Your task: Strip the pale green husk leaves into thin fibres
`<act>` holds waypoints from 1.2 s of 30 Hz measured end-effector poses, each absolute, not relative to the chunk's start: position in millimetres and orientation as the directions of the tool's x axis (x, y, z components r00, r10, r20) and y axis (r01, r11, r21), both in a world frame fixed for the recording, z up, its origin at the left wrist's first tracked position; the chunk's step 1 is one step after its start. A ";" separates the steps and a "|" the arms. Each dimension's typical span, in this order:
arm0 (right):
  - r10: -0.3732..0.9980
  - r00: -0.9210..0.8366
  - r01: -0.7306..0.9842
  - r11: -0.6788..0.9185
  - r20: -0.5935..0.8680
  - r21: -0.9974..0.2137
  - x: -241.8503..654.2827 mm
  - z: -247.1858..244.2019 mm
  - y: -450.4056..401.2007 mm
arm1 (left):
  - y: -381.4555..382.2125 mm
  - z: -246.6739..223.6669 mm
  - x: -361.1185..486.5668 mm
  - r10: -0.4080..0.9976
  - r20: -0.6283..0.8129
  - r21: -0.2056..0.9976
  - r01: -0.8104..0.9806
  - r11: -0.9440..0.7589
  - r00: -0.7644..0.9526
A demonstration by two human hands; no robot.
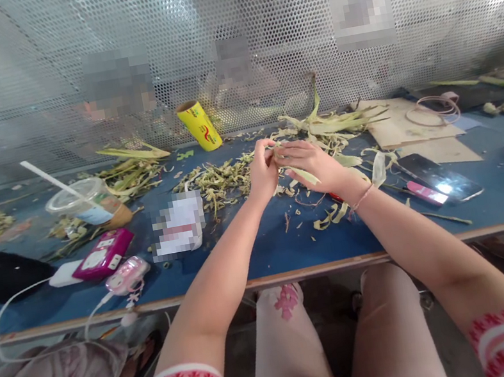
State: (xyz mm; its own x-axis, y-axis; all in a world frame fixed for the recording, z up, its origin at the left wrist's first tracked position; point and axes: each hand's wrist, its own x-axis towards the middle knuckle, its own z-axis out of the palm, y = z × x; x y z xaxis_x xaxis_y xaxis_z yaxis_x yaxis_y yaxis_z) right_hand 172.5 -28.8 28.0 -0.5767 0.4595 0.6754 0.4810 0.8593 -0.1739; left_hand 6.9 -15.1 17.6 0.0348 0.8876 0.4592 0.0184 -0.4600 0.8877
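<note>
Both hands meet over the blue table (264, 254), near its middle. My left hand (264, 170) is closed, its fingertips pinched together beside my right hand; what sits between them is too small to make out. My right hand (311, 166) is curled round a pale green piece of plant (304, 176), which sticks out below its fingers. Just left of the hands lies a heap of small green-yellow plant bits (224, 183). Behind the right hand is a pile of long pale leaves and stalks (333, 122). Peeled strips (332, 216) lie below it.
A yellow tube (199, 126) stands by the perforated metal panel (272, 29). To the left are a plastic cup with a straw (89, 204), a purple power bank (103, 253) and a white cable. A dark phone (440, 177) and brown cardboard (405, 119) lie right. Someone's leg shows lower left.
</note>
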 end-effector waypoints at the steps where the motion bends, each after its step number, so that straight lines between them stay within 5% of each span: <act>1: 0.462 -0.566 0.479 0.858 0.683 -0.184 171.9 28.4 -29.9 | -13.3 16.5 6.7 0.874 0.483 0.874 0.024 -0.485 0.054; 6: 0.498 -0.509 0.457 0.848 0.702 -0.269 167.6 33.6 -36.8 | -12.4 13.8 10.0 0.810 0.569 0.817 0.013 -0.576 0.141; 12: 0.732 -0.193 0.432 0.662 0.654 -0.613 164.1 32.9 -32.5 | -26.5 19.5 14.2 0.830 0.522 0.849 -0.034 -0.527 0.198; 17: 0.817 -0.023 0.205 0.568 0.576 -0.797 160.9 33.7 -27.6 | -22.5 14.8 16.3 0.823 0.508 0.861 -0.196 -0.470 0.255; 31: 0.961 -0.100 -0.190 0.235 0.257 -0.953 163.9 41.0 -27.4 | -15.4 15.9 15.5 0.908 0.403 0.904 -0.205 -0.376 0.113; 36: 0.949 -0.239 -0.169 0.167 0.204 -0.971 172.4 40.8 -23.3 | -13.2 23.8 11.7 0.959 0.284 0.916 -0.300 -0.266 0.018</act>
